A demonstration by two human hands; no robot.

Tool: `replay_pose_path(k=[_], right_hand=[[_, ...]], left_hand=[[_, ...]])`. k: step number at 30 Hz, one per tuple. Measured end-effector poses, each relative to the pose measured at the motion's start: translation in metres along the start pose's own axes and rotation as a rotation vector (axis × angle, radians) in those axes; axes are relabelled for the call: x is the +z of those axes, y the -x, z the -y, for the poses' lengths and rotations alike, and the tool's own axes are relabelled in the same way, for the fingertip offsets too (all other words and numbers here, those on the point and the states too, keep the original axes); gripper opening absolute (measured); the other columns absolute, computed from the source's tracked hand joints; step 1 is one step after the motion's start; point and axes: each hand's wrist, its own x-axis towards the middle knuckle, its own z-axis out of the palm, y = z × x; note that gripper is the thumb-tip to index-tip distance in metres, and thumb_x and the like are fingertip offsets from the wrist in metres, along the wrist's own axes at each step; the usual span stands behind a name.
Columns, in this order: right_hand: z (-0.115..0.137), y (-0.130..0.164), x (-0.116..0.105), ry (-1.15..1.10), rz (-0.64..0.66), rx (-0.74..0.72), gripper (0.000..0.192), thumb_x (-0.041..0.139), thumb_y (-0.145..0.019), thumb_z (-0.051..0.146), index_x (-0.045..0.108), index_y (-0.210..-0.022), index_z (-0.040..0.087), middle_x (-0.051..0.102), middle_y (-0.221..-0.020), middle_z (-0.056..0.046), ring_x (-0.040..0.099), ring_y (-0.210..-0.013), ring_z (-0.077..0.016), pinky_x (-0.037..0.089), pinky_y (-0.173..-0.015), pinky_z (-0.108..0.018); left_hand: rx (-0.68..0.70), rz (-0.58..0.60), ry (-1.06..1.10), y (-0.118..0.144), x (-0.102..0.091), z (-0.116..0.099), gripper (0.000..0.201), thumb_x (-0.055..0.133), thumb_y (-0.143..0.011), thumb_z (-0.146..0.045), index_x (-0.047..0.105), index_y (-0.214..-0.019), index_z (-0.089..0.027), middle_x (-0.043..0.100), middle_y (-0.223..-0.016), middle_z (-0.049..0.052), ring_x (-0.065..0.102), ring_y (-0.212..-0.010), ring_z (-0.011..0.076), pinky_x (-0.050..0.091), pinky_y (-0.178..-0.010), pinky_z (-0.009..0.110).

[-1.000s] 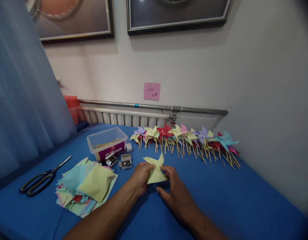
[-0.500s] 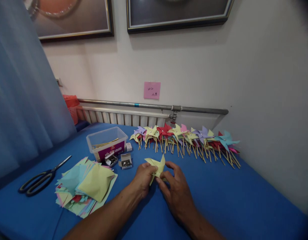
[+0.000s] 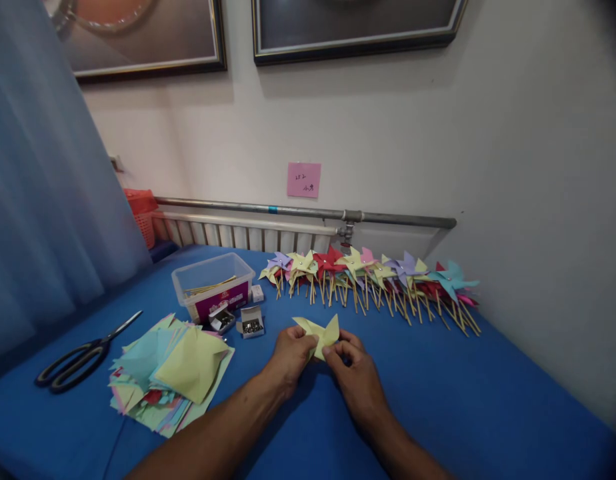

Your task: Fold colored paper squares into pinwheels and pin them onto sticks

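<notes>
A pale yellow paper pinwheel (image 3: 320, 337) is held between my two hands above the blue tabletop. My left hand (image 3: 293, 353) pinches it from the left, thumb pressed near its middle. On the other side, my right hand (image 3: 355, 370) is closed on the right part of the paper with thumb and fingers. The pinwheel's underside and some fingertips are hidden. Left of my hands lies a stack of coloured paper sheets (image 3: 188, 367), a yellow one on top. Two small open boxes of metal pins, a nearer box (image 3: 251, 323) and another box (image 3: 222, 320), stand beyond it.
Behind the pins stands a clear plastic tub (image 3: 213, 273) with thin sticks inside. Black-handled scissors (image 3: 88, 357) lie at the far left. A row of finished pinwheels (image 3: 358, 267) on sticks lies along the back right. A radiator (image 3: 248, 233) runs along the wall.
Both hands have shifted slightly to the right with the pinwheel. My right fingers have curled in closer around the paper, and the pinwheel has tilted.
</notes>
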Motion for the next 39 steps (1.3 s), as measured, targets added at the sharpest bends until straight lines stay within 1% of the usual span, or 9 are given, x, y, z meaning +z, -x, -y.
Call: replay_pose_path(k=[6, 11, 16, 19, 22, 27, 30, 33, 39], right_hand=[[0.004, 0.001, 0.002, -0.02, -0.023, 0.058, 0.025, 0.06, -0.074, 0.04, 0.061, -0.057, 0.022, 0.063, -0.119, -0.012, 0.057, -0.116, -0.0293, 0.039, -0.101, -0.037], [0.003, 0.0, 0.002, -0.008, -0.031, 0.06, 0.026, 0.059, -0.073, 0.042, 0.06, -0.056, 0.022, 0.064, -0.115, -0.012, 0.059, -0.111, -0.0287, 0.039, -0.098, -0.036], [0.003, -0.001, 0.002, -0.007, -0.028, 0.074, 0.027, 0.057, -0.073, 0.043, 0.058, -0.055, 0.023, 0.067, -0.109, -0.012, 0.058, -0.113, -0.0286, 0.039, -0.098, -0.034], [0.002, -0.001, 0.003, -0.001, -0.022, 0.075, 0.027, 0.057, -0.072, 0.043, 0.058, -0.055, 0.022, 0.066, -0.111, -0.012, 0.06, -0.109, -0.028, 0.04, -0.096, -0.035], [0.002, -0.001, 0.005, 0.019, -0.037, 0.08, 0.028, 0.056, -0.071, 0.045, 0.057, -0.054, 0.022, 0.067, -0.111, -0.012, 0.062, -0.105, -0.028, 0.041, -0.095, -0.036], [0.002, -0.002, 0.006, 0.038, -0.066, 0.089, 0.029, 0.055, -0.071, 0.045, 0.056, -0.052, 0.023, 0.068, -0.106, -0.011, 0.063, -0.103, -0.0276, 0.042, -0.092, -0.035], [0.001, -0.002, 0.006, 0.048, -0.058, 0.085, 0.029, 0.055, -0.072, 0.044, 0.056, -0.053, 0.023, 0.069, -0.102, -0.01, 0.063, -0.101, -0.0267, 0.043, -0.09, -0.034], [0.001, -0.001, 0.007, 0.068, -0.071, 0.076, 0.027, 0.056, -0.072, 0.043, 0.056, -0.053, 0.023, 0.069, -0.099, -0.01, 0.062, -0.104, -0.028, 0.043, -0.091, -0.035], [0.004, 0.002, 0.009, 0.071, -0.065, 0.022, 0.026, 0.059, -0.073, 0.041, 0.058, -0.054, 0.023, 0.068, -0.101, -0.01, 0.061, -0.108, -0.0292, 0.042, -0.095, -0.037]], left_hand=[[0.012, 0.004, 0.031, -0.003, -0.001, 0.003, 0.022, 0.069, -0.054, -0.025, 0.067, -0.071, -0.011, 0.069, -0.067, 0.007, 0.057, -0.056, 0.0137, 0.042, -0.054, 0.024], [0.007, -0.021, 0.027, -0.003, -0.002, 0.003, 0.021, 0.071, -0.054, -0.024, 0.067, -0.07, -0.011, 0.068, -0.065, 0.006, 0.058, -0.056, 0.0145, 0.043, -0.053, 0.024], [0.002, -0.027, 0.03, -0.001, 0.0, 0.002, 0.021, 0.07, -0.053, -0.023, 0.068, -0.069, -0.011, 0.067, -0.064, 0.005, 0.058, -0.056, 0.0135, 0.043, -0.054, 0.024], [0.002, -0.022, 0.042, -0.001, 0.001, 0.002, 0.021, 0.069, -0.052, -0.022, 0.068, -0.07, -0.01, 0.068, -0.064, 0.005, 0.057, -0.055, 0.013, 0.042, -0.054, 0.024], [0.009, -0.029, 0.03, -0.002, 0.001, 0.003, 0.022, 0.068, -0.052, -0.022, 0.07, -0.071, -0.01, 0.068, -0.065, 0.005, 0.056, -0.054, 0.0127, 0.042, -0.053, 0.024], [0.013, -0.065, -0.016, -0.003, 0.0, 0.005, 0.018, 0.069, -0.054, -0.021, 0.069, -0.068, -0.012, 0.066, -0.063, 0.003, 0.053, -0.052, 0.0113, 0.041, -0.052, 0.023], [0.029, -0.06, -0.019, -0.004, 0.0, 0.007, 0.017, 0.069, -0.054, -0.021, 0.069, -0.068, -0.012, 0.066, -0.062, 0.003, 0.052, -0.051, 0.0108, 0.04, -0.052, 0.023], [0.051, -0.055, -0.021, -0.007, 0.0, 0.01, 0.017, 0.069, -0.054, -0.02, 0.069, -0.069, -0.011, 0.066, -0.063, 0.003, 0.053, -0.053, 0.011, 0.04, -0.053, 0.023], [0.071, -0.041, -0.043, -0.009, -0.002, 0.012, 0.015, 0.069, -0.056, -0.021, 0.068, -0.067, -0.011, 0.065, -0.063, 0.003, 0.052, -0.053, 0.0106, 0.038, -0.053, 0.022]])
